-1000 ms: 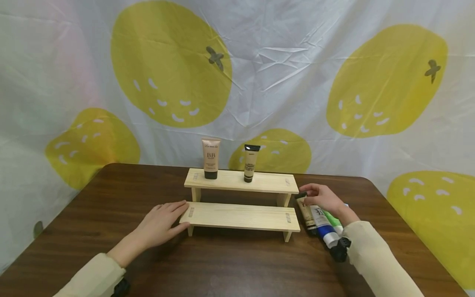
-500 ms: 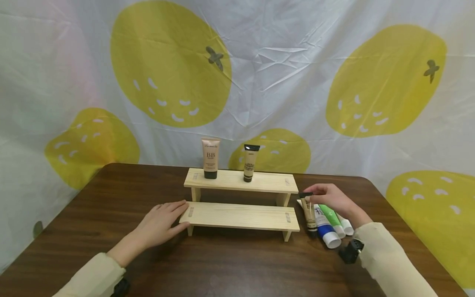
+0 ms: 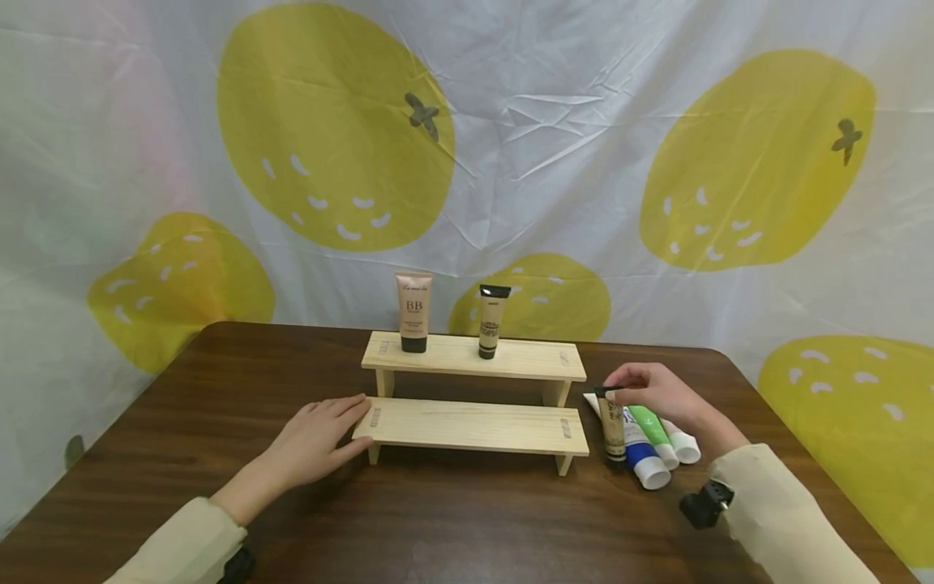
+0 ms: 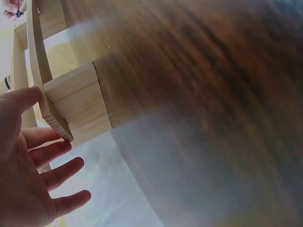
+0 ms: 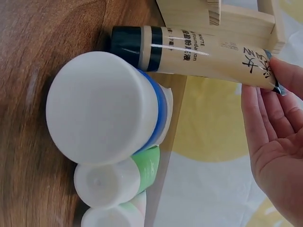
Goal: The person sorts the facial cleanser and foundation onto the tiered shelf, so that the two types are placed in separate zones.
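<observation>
On a dark wooden counter (image 3: 467, 523), a two-step wooden rack (image 3: 474, 424) is standing while a person's left hand (image 3: 314, 440) is touching the lower step's left end, fingers loosely extended. Just right of the rack, the right hand (image 3: 654, 397) is hovering near a lying blue-and-white tube (image 3: 640, 454), its fingers pinching the flat end of a tan tube (image 3: 613, 428) pointing cap-down.

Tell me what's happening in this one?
A person's right hand pinches a black-capped foundation tube by its flat end, cap end down, next to three white-capped tubes lying on the table. The left hand rests against the left end of the lower wooden shelf. On the upper shelf, a pinkish BB tube and a beige tube stand cap-down.
</observation>
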`<state>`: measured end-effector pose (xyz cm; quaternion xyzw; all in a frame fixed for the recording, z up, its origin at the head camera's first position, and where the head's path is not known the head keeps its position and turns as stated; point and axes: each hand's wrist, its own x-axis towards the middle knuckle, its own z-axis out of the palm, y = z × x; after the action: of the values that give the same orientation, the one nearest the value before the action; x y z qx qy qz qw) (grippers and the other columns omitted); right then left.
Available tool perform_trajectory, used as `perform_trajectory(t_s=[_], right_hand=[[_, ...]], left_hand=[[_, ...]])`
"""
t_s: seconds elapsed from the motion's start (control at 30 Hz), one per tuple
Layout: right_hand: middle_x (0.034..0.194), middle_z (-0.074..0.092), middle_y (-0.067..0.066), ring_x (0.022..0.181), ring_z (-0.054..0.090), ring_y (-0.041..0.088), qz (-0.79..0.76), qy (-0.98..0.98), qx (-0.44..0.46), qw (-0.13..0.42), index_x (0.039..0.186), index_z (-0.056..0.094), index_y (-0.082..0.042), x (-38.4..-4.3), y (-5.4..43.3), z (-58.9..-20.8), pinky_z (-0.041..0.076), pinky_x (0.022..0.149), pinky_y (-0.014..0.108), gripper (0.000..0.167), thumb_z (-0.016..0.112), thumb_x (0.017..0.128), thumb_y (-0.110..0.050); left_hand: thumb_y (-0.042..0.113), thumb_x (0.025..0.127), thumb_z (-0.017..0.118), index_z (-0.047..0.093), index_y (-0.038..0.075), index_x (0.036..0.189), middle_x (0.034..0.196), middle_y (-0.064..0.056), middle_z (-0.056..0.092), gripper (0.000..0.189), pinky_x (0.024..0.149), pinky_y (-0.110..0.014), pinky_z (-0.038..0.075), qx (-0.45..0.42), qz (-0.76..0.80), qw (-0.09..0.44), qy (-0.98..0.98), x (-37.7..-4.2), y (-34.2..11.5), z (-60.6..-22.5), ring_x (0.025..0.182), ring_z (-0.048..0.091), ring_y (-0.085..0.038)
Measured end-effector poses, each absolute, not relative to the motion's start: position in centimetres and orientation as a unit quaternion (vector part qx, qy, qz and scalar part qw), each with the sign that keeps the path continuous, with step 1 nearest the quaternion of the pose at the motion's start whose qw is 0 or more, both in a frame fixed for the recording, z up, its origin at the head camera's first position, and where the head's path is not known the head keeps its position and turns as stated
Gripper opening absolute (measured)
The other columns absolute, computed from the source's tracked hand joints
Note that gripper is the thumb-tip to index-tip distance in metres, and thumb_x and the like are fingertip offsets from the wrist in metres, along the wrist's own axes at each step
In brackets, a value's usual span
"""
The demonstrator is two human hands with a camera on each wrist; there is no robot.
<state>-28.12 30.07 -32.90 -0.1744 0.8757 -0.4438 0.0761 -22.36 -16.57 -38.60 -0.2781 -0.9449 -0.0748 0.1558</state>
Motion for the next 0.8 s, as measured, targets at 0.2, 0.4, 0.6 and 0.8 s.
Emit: perform_trajectory(t_s=[0.2, 0.4, 0.6, 0.8], right_hand=[[0.087, 0.059, 0.011, 0.08, 0.057, 0.022, -0.425, 0.885, -0.178, 0.058, 0.096, 0.06, 0.002, -27.8, 30.0, -32.6, 0.046, 0.074, 0.042, 0.024, 0.066, 0.08, -0.015], [0.086, 0.06, 0.01, 0.079, 0.057, 0.019, -0.408, 0.892, -0.188, 0.038, 0.096, 0.06, 0.001, -27.4, 30.0, -31.5, 0.047, 0.071, 0.035, 0.025, 0.066, 0.081, -0.017], [0.088, 0.061, 0.009, 0.08, 0.058, 0.018, -0.401, 0.894, -0.197, 0.025, 0.096, 0.06, 0.001, -26.8, 30.0, -30.0, 0.046, 0.072, 0.035, 0.024, 0.065, 0.081, -0.017], [0.092, 0.061, 0.01, 0.081, 0.057, 0.02, -0.388, 0.899, -0.202, 0.024, 0.099, 0.059, 0.0, -26.5, 30.5, -29.0, 0.047, 0.069, 0.032, 0.023, 0.062, 0.084, -0.017]], left_hand=[[0.042, 0.085, 0.053, 0.051, 0.001, 0.123, 0.123, -0.014, 0.049, 0.056, 0.086, -0.05, 0.035, -0.277, -0.074, 0.156, -0.945, -22.4, -16.6, -38.6, 0.109, 0.047, -0.031], [0.043, 0.086, 0.053, 0.051, 0.002, 0.124, 0.123, -0.014, 0.049, 0.056, 0.086, -0.051, 0.035, -0.276, -0.074, 0.153, -0.946, -22.4, -16.6, -38.6, 0.109, 0.046, -0.031], [0.043, 0.086, 0.052, 0.051, 0.002, 0.124, 0.124, -0.013, 0.049, 0.056, 0.086, -0.051, 0.034, -0.274, -0.073, 0.15, -0.947, -22.3, -16.5, -38.5, 0.109, 0.046, -0.031], [0.043, 0.086, 0.052, 0.051, 0.002, 0.124, 0.124, -0.013, 0.048, 0.056, 0.087, -0.051, 0.034, -0.273, -0.074, 0.147, -0.948, -22.4, -16.5, -38.5, 0.11, 0.046, -0.031]])
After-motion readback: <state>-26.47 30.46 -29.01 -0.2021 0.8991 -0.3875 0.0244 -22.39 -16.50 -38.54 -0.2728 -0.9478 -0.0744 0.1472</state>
